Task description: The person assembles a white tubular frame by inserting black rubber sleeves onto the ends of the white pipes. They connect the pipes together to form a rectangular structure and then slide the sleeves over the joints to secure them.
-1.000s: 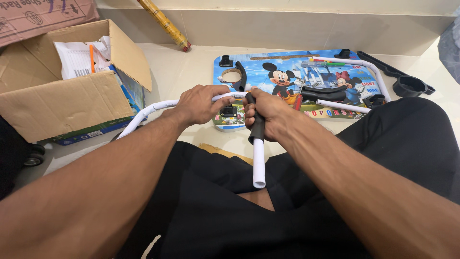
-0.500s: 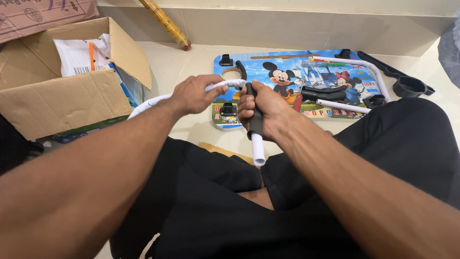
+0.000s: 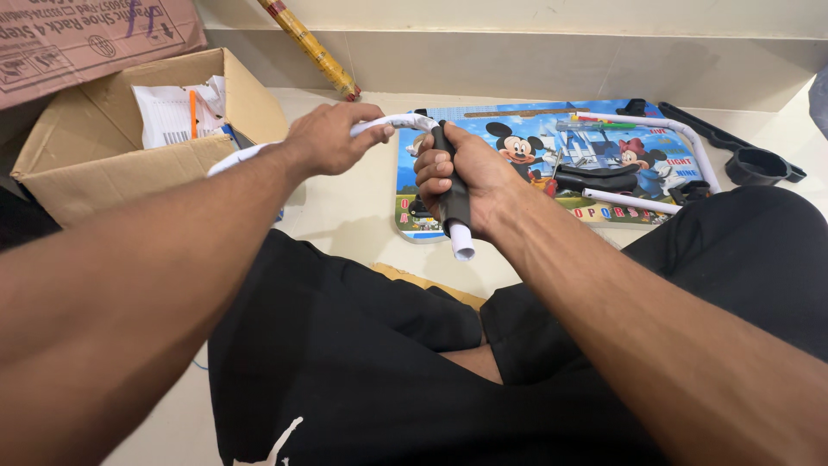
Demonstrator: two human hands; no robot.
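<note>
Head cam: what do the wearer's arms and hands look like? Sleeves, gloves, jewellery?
Left hand and right hand are both bare: no gloves, rings or watch visible. Both forearms are bare as far as the frame shows, no sleeves in view. Black shorts cover the lap.

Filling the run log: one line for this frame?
left hand: grips white bent tube | right hand: grips black sleeve on tube | cartoon board: on floor

White tube mid-section hidden under left hand; cardboard box cut off — left edge
</note>
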